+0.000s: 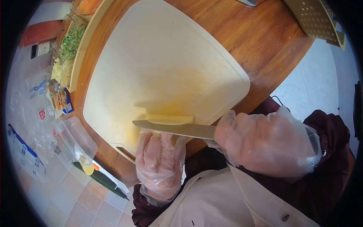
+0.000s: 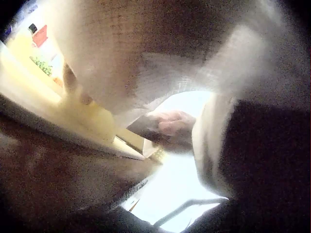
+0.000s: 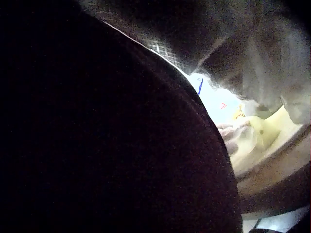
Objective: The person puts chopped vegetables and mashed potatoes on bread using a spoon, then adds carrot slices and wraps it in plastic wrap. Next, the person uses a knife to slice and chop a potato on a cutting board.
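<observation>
On the white cutting board (image 1: 151,56) lies a pale yellow block of food (image 1: 170,118) near the edge closest to the person. A kitchen knife (image 1: 177,129) lies across it in the head view, its blade pointing left. The right hand (image 1: 264,142), in a clear plastic glove, grips the knife's handle, which is hidden inside the fist. Also gloved, the left hand (image 1: 159,162) holds the food just behind the blade, with bent fingertips close to the steel. Both wrist views are dark and blurred; the left one shows the right hand (image 2: 172,127) beside the blade (image 2: 145,127).
Left of the board, a tray (image 1: 85,49) holds chopped green (image 1: 72,41), orange and pale food. Plastic packaging (image 1: 30,90), a clear container (image 1: 77,138) and a cucumber (image 1: 100,178) lie nearby. A perforated beige rack (image 1: 314,19) stands at the wooden table's (image 1: 264,41) far right.
</observation>
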`<state>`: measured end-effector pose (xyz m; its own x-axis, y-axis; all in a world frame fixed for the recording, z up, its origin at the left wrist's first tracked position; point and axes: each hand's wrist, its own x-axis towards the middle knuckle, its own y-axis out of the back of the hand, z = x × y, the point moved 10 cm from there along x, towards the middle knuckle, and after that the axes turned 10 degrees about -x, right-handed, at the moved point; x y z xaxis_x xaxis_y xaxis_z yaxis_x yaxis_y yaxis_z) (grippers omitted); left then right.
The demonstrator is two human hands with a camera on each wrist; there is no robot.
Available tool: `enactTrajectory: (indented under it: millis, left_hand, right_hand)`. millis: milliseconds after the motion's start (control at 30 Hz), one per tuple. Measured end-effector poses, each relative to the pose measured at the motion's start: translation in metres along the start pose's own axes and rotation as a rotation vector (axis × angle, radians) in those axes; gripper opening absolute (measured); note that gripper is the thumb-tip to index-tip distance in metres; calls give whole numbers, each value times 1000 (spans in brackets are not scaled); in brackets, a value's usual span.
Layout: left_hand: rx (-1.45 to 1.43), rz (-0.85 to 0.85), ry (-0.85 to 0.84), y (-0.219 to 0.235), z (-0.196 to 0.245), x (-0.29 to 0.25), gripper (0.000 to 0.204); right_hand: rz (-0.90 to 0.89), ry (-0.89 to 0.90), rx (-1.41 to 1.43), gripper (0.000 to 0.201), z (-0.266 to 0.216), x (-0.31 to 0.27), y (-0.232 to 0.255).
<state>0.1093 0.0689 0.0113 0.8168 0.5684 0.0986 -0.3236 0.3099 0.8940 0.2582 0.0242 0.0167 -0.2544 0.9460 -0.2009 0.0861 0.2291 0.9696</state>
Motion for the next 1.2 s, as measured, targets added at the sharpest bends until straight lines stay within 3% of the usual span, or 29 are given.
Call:
enactTrajectory:
  millis: [167,233,367,733,967,1200]
  left_hand:
    - [15,-29,32,2,3,4,61]
    - [-18,-30,43,1,1,3,61]
    - [-68,-56,17,0,-2,3,59]
    - [-69,-76,34,-1,-2,9,63]
    - [-65,-84,4,0,-1,8,77]
    - [-17,-84,-20,-2,3,6,88]
  right_hand:
    - [-5,-22,-9,32,1,-3,3]
    - [-117,41,14,30,2,-6,2]
    - [-140,5,33,28,4,-5,-1]
    - [-63,18,65,28,5,0,5]
    - [-56,-3,56,24,5,3,4]
    - [72,31,29,20,-4,12,2]
